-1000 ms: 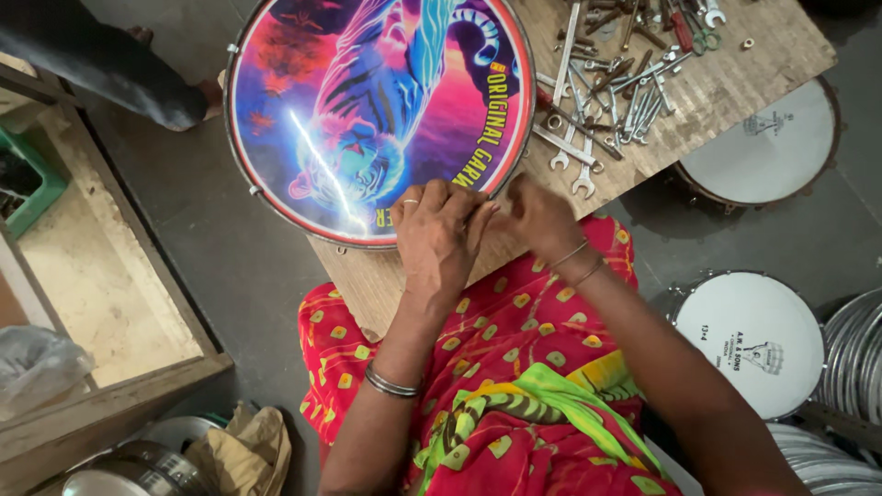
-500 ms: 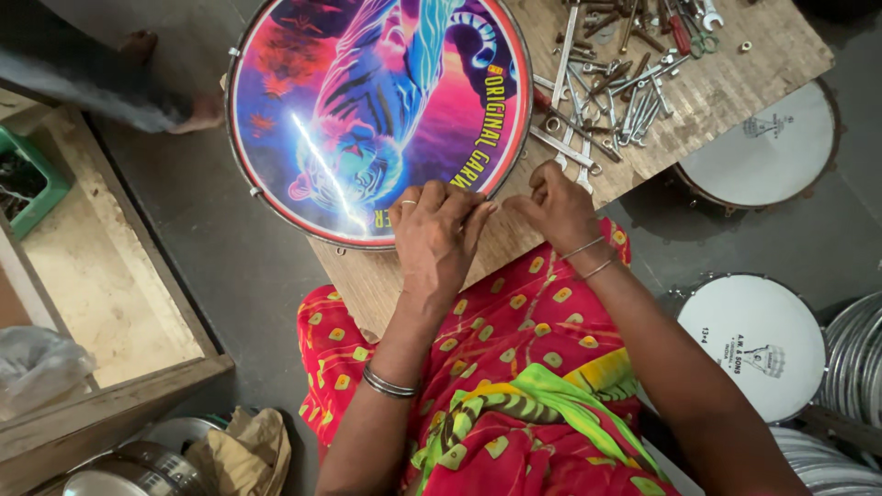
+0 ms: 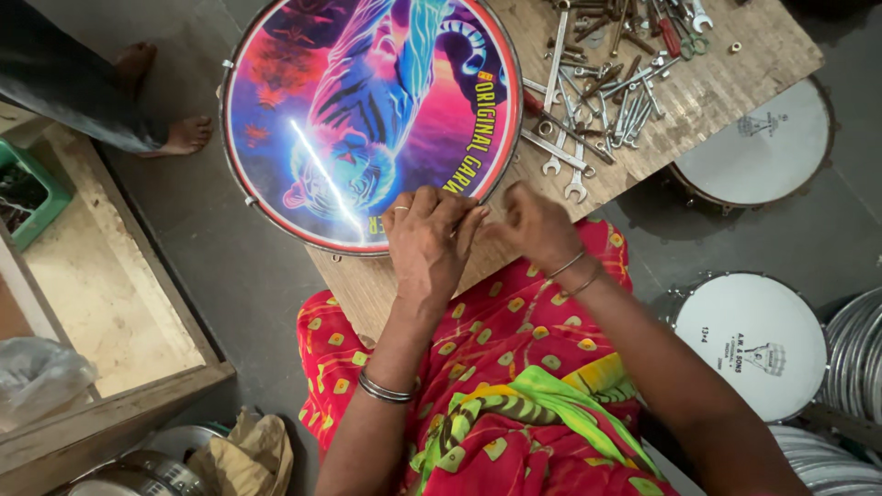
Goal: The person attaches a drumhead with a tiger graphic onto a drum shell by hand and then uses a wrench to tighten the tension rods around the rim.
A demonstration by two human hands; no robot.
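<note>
On a low wooden board lies a round drum with a bright tiger print — both hands meet at its near rim. Left hand rests fingers-down on the rim; right hand pinches something too small to tell, apparently rim-fitting work needing steady fingertips. Spanners lie just beside.

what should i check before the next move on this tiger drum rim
1. Round drum with the colourful tiger-print head lying flat on the woven wooden board: ok.
2. Left hand resting on the near rim: ok.
3. Right hand close beside the rim, fingers pinched: ok; whether it holds anything, cannot tell.
4. Pile of steel spanners on the board beside the drum, within reach: ok.
5. Another person's bare feet on the floor near the drum's far side: not ok.
6. White drums on the floor apart from the board: ok.
</note>
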